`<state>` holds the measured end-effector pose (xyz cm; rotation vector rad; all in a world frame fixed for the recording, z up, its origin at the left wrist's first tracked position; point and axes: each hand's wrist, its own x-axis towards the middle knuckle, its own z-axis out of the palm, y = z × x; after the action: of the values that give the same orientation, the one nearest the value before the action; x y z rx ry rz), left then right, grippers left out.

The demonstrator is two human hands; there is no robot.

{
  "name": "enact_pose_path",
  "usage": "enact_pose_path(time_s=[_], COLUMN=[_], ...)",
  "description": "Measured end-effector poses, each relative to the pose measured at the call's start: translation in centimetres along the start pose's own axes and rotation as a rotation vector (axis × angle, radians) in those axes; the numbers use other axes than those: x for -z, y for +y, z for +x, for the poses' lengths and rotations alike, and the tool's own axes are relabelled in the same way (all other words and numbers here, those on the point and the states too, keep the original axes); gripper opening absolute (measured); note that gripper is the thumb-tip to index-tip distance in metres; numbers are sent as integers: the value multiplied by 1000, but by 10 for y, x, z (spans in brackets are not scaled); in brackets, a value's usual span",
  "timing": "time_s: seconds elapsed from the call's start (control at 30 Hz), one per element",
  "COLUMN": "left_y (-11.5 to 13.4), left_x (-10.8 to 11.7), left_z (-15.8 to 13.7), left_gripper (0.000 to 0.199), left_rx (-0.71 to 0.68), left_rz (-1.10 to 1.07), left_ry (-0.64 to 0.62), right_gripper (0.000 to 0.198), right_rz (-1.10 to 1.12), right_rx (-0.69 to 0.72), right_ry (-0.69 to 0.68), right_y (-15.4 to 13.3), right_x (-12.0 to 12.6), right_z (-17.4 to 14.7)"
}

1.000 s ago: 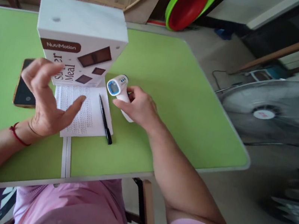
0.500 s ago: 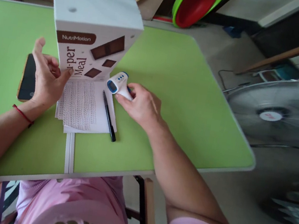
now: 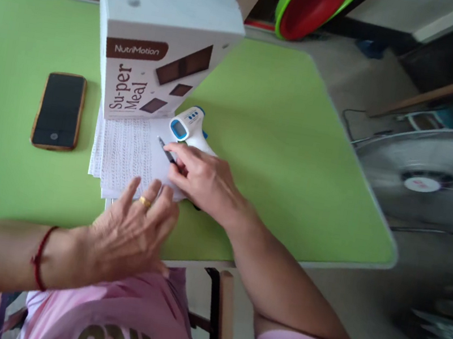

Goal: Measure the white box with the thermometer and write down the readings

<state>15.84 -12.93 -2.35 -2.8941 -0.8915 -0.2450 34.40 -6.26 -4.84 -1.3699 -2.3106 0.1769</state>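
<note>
My right hand (image 3: 205, 180) reaches over the paper with its thumb and fingers closed round a black pen (image 3: 168, 151). The pen's tip points up and left, and most of its barrel is hidden by the hand. Just beyond the fingers lies a white and blue infrared thermometer (image 3: 188, 124), its handle partly covered. My left hand (image 3: 133, 229) hovers near the front table edge, fingers apart and holding nothing. Below a tall white NutriMotion box (image 3: 138, 75) rest handwritten sheets of paper (image 3: 126, 153); the box stands upright at their far end.
A phone (image 3: 59, 111) in a brown-edged case lies left of the box on the green table (image 3: 283, 190). To the right, beyond the table edge, is a fan (image 3: 422, 180). Green and red basins (image 3: 316, 6) lean at the back.
My left hand has left the box and come down toward the front edge. My right hand has let go of the thermometer and closed on the pen. The view has shifted slightly.
</note>
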Motion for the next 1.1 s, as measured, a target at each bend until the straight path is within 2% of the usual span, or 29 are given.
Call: enact_pose_path(time_s=[0.07,0.13,0.2,0.27,0.3,0.37,0.4,0.43,0.5,0.53,0.6,0.7,0.9,1.0,1.1], left_y=[16,22,23,23,23,23,24,24,25,26,27,29,31,30,30], left_x=[-2,-5,-8,-10,-11,-12,-12,-13,-14,-15,-18,-21,-21,-19,-19], left_z=[-10,-17,-21,-22,-22,-22,-22,-22,-23,-23,-23,-24,-24,-23,-23], left_gripper=[88,77,60,49,47,44,42,42,42,42,43,46,50,50,51], left_rx=[-29,-57,-71,-72,-69,-61,-58,-54,-50,-53,-60,-50,-43,-49,-51], left_rz=[-5,36,87,111,116,129,139,146,156,156,153,168,186,184,185], left_ry=[-120,-178,-178,-143,-127,-111,-105,-100,-91,-84,-64,-43,-69,-89,-93], right_gripper=[25,25,24,33,36,27,21,23,36,42,38,13,8,7,7], right_rz=[105,280,486,660,714,769,835,931,1084,1107,1077,893,565,509,507], right_rx=[69,131,195,224,214,181,116,22,-185,-244,-345,-400,-244,-172,-111], right_ry=[111,216,329,429,470,592,621,580,368,303,244,222,306,322,276], right_y=[9,16,18,10,3,-14,-22,-28,-36,-37,-37,-37,-43,-42,-40], right_x=[6,13,21,26,26,23,19,14,1,-5,-16,-23,-25,-26,-25], right_z=[-1,-1,1,3,3,1,-2,-6,-17,-23,-34,-42,-41,-41,-41])
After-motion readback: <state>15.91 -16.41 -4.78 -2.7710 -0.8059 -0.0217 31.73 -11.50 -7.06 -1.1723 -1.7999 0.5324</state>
